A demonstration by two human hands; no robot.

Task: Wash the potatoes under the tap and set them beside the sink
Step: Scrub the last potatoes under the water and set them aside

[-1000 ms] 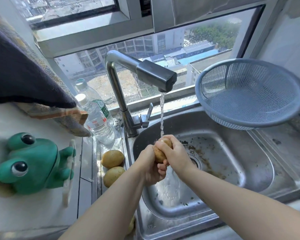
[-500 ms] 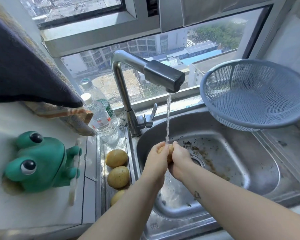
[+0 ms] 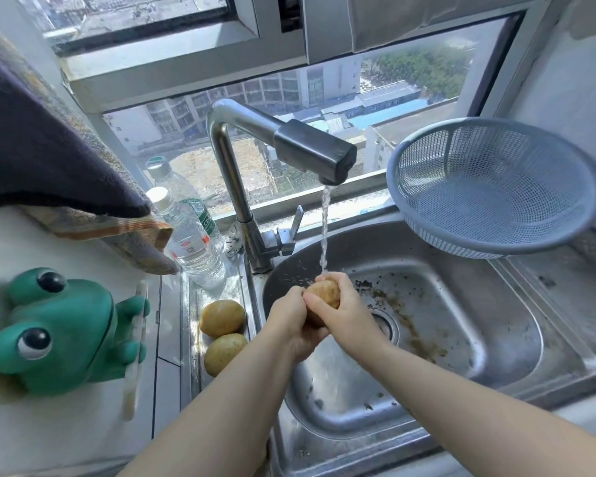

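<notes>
Two potatoes [image 3: 222,318] found side by side on the steel ledge [image 3: 221,287], just left of the sink [image 3: 461,321]. Found left hand [image 3: 291,325] curled under a third potato [image 3: 324,294] and right hand [image 3: 344,321] wrapped over it, both gripping it above the basin, directly under the stream [image 3: 324,228] from the tap [image 3: 310,153]. Judged as rinsing step, mid-scrub. Next: carry left over the rim, set down beside the pair, guard against rolling. Blue colander [image 3: 489,187] at right, empty.

We hold a tan potato [image 3: 324,292] at mid-frame under the running tap [image 3: 310,153], above the dirt-speckled steel sink [image 3: 461,321]; two more potatoes [image 3: 222,318] lie side by side left of centre.
</notes>
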